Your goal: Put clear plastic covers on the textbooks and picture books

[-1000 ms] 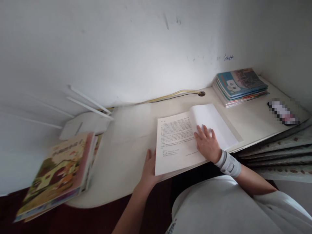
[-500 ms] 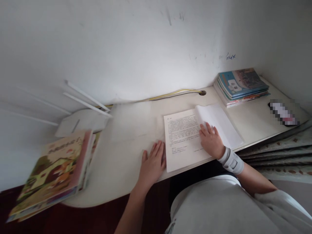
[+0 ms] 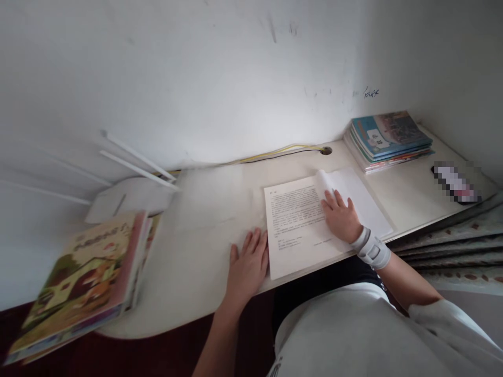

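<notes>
An open booklet point(image 3: 293, 225) with a page of printed text lies near the front edge of the white desk point(image 3: 192, 251). Its right-hand leaf point(image 3: 356, 193) is blank white and bulges up along the fold. My right hand point(image 3: 341, 217), with a grey band on the wrist, lies on that leaf near the fold, fingers spread and pointing away from me. Just left of the booklet, my left hand point(image 3: 247, 264) rests flat on the desk with its fingers apart. Its fingertips are close beside the page's left edge.
At the left end stands a stack of picture books point(image 3: 86, 277), with a white rack point(image 3: 133, 167) behind it. More books point(image 3: 389, 139) are piled at the back right, near a blurred-out phone-like object point(image 3: 456, 183). Cables point(image 3: 275, 153) run along the wall to a desk hole point(image 3: 326, 151).
My right hand has shifted very slightly and its fingers look a little more spread on the leaf. My left hand stays by the page edge. The view has moved a touch.
</notes>
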Tool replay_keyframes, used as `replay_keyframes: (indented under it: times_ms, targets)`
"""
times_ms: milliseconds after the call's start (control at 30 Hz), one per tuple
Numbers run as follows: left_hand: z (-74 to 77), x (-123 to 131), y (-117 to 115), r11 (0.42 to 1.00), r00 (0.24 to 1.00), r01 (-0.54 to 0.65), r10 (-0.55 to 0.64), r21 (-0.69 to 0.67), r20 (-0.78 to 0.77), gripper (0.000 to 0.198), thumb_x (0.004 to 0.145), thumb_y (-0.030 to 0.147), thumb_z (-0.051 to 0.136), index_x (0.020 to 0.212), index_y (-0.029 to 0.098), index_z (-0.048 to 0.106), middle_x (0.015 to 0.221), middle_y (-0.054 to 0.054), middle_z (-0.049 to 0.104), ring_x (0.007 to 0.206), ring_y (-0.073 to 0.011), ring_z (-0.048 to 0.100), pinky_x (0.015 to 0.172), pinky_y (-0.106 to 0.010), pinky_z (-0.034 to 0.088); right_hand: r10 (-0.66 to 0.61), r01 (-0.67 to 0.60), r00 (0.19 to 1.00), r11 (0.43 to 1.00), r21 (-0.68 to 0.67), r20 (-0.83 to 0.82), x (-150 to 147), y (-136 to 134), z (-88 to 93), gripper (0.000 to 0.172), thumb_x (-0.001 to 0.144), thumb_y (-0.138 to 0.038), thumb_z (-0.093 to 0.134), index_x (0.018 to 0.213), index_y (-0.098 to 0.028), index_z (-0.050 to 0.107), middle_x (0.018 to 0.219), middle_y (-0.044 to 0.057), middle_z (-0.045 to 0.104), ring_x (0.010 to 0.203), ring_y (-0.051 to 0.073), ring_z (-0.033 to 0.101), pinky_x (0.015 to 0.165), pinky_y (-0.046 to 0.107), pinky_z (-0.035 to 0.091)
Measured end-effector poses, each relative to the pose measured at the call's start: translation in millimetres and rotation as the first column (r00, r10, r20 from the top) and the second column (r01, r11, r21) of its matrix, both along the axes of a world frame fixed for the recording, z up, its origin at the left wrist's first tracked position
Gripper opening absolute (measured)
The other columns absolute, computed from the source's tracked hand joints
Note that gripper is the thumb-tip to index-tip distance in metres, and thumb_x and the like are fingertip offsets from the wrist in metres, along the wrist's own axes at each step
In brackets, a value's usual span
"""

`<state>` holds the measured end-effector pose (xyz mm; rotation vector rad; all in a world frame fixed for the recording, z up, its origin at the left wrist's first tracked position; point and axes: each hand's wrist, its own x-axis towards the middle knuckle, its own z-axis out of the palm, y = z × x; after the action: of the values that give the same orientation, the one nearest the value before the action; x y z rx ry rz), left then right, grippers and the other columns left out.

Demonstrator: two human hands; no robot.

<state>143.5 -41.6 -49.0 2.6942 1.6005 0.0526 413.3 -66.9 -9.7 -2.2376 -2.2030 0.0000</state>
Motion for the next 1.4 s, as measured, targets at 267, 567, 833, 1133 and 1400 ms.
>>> replay_keyframes:
  times_ms: [267, 567, 833, 1133, 1400]
  targets:
    - [2.6, 1.6, -1.2, 1.000, 1.000, -0.005, 0.005, 0.012, 0.005, 0.051, 0.093, 0.030, 0.021, 0.135, 0.012, 0.043, 0.143, -0.013, 0.039, 0.133, -0.0287, 0.034, 0.107, -0.056, 0.025, 0.040, -0.040, 0.999, 0.999, -0.014, -0.030, -8.5, -1.4, -9.7, 0.051, 0.092, -0.020, 0.026, 0.142, -0.014, 0.032, 0.151, 0.014, 0.021, 0.138, 0.030, 0.022, 0.104, 0.051, 0.026]
    - [3.2, 4.8, -4.3, 0.999, 0.999, -0.034, 0.034, 0.028, 0.009, 0.051, 0.092, 0.029, 0.021, 0.134, 0.010, 0.044, 0.142, -0.014, 0.040, 0.132, -0.0291, 0.035, 0.106, -0.056, 0.026, -0.081, 0.081, 0.996, 0.997, 0.017, -0.024, -17.5, 2.0, -8.4, 0.051, 0.091, -0.014, 0.020, 0.138, -0.010, 0.039, 0.149, 0.016, 0.027, 0.134, 0.033, 0.029, 0.098, 0.059, 0.030]
    - [2.9, 5.2, -3.8, 0.999, 0.998, -0.041, 0.041, -0.003, 0.047, 0.051, 0.092, 0.029, 0.022, 0.135, 0.012, 0.044, 0.143, -0.013, 0.040, 0.133, -0.0286, 0.035, 0.107, -0.056, 0.024, -0.116, 0.116, 0.993, 0.993, 0.015, -0.015, -5.7, 8.2, -10.6, 0.051, 0.091, -0.017, 0.022, 0.141, -0.013, 0.034, 0.151, 0.014, 0.023, 0.135, 0.033, 0.025, 0.099, 0.059, 0.029]
    - [16.7, 6.5, -5.0, 0.995, 0.908, -0.082, 0.050, 0.059, 0.416, 0.044, 0.087, 0.033, 0.038, 0.125, 0.016, 0.053, 0.138, -0.014, 0.046, 0.131, -0.0306, 0.038, 0.107, -0.055, 0.028, -0.007, 0.006, 1.000, 0.997, 0.070, 0.019, -5.9, -15.7, 1.7, 0.048, 0.092, -0.026, 0.031, 0.139, -0.015, 0.038, 0.150, 0.014, 0.025, 0.136, 0.032, 0.026, 0.103, 0.056, 0.026]
    - [31.4, 18.5, 11.4, 0.794, 0.476, 0.002, 0.534, -0.608, 0.699, 0.055, 0.079, 0.049, 0.052, 0.122, 0.015, 0.053, 0.129, -0.014, 0.056, 0.118, -0.0262, 0.053, 0.100, -0.044, 0.042, 0.034, -0.034, 0.999, 0.992, 0.122, 0.003, 0.5, -39.6, -25.8, 0.044, 0.094, -0.024, 0.032, 0.135, -0.015, 0.043, 0.148, 0.013, 0.029, 0.134, 0.030, 0.029, 0.104, 0.051, 0.027]
